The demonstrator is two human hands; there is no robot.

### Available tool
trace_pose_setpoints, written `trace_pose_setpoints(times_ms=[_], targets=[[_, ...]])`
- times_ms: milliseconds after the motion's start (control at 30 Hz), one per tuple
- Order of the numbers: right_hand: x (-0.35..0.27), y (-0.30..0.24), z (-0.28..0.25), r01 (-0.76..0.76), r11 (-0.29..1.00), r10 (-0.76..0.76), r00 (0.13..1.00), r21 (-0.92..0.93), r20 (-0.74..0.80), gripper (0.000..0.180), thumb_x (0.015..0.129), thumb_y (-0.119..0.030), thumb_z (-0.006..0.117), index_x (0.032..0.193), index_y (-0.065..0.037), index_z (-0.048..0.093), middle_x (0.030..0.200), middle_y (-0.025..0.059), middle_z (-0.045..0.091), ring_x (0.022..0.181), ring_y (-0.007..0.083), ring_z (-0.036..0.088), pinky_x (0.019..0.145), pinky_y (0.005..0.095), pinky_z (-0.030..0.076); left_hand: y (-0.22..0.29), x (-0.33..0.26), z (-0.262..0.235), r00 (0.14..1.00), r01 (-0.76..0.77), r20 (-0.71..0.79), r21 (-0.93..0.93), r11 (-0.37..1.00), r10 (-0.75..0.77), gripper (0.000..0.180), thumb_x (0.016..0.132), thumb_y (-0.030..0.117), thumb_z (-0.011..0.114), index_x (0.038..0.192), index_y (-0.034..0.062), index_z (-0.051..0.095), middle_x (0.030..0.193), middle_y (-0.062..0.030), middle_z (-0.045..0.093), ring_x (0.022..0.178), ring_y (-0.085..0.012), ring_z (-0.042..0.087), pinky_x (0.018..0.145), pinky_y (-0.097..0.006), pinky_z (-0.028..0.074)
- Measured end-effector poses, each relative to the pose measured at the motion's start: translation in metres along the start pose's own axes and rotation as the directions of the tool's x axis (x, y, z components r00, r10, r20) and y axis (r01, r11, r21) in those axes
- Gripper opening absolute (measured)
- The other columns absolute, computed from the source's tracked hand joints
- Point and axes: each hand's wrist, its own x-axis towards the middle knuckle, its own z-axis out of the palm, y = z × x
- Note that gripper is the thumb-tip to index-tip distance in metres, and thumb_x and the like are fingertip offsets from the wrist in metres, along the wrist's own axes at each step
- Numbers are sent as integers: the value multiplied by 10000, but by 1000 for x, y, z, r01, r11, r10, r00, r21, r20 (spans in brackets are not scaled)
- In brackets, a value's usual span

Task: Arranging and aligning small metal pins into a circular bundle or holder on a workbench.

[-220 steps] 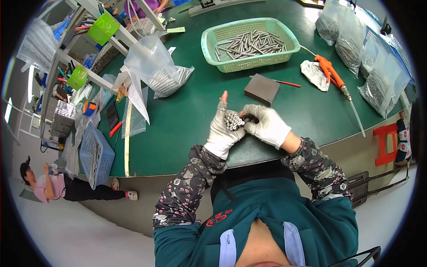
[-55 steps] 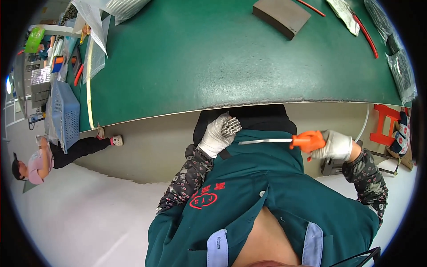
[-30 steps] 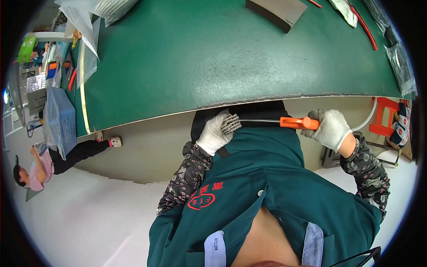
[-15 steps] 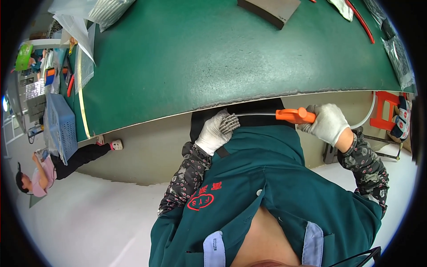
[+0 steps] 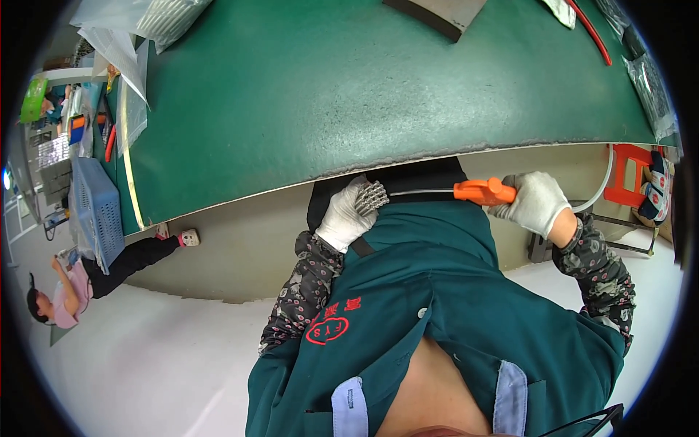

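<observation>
Both my hands wear white gloves and are just below the bench's near edge, in front of my body. My left hand [image 5: 344,216] is closed around a bundle of several short, shiny metal pieces [image 5: 372,197] with ridged ends; their exact kind is too small to tell. My right hand [image 5: 537,202] grips an orange air blow gun [image 5: 483,191]. Its thin metal nozzle [image 5: 422,192] points left at the bundle, and the tip ends close to the pieces. A pale hose [image 5: 603,191] runs behind my right hand.
A green-topped bench [image 5: 306,95] spans the front, with a dark metal block [image 5: 440,14] on it. Bagged metal parts [image 5: 171,22] lie at far left, a red-handled tool [image 5: 591,33] at right. Beyond are a blue basket [image 5: 100,211], a seated person [image 5: 69,291] and a red stool [image 5: 628,178].
My left hand has moved slightly left and turned, so the bundle's ends show more. A small gap now separates it from the nozzle tip. My right hand stays nearly still.
</observation>
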Motion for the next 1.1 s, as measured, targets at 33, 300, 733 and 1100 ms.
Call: trace_pose_setpoints(times_ms=[33,300,733,1100], targets=[[-2,1,2,3,1000,-3,1000,15,19,316,630,-340,714,774,-66,651,621,137,597,614,312,584,609,378,470,0,-2,1,1000,18,4,-67,998,-18,521,667,-78,590,1149,9,412,964,-39,574,871,-106,570,777,-219,470],[-2,-6,-3,80,995,-82,996,52,41,324,625,-354,708,748,-62,642,605,142,584,610,317,580,595,378,470,7,2,2,998,-56,0,13,998,56,494,678,-60,592,1137,2,420,951,-46,589,847,-106,582,768,-221,470],[2,-11,-8,35,999,-37,996,-25,-83,348,630,-402,696,778,-91,647,618,126,594,608,311,584,593,388,472,9,1,7,998,-52,24,-124,991,56,470,675,-72,573,1116,0,429,943,-51,599,840,-116,591,755,-216,474],[5,-2,-4,-17,1000,17,998,5,-65,325,638,-367,700,797,-88,649,631,129,600,629,312,589,612,375,475,10,5,0,999,-45,-4,-6,999,45,447,679,-75,565,1103,2,445,943,-51,591,843,-104,580,765,-213,471]])
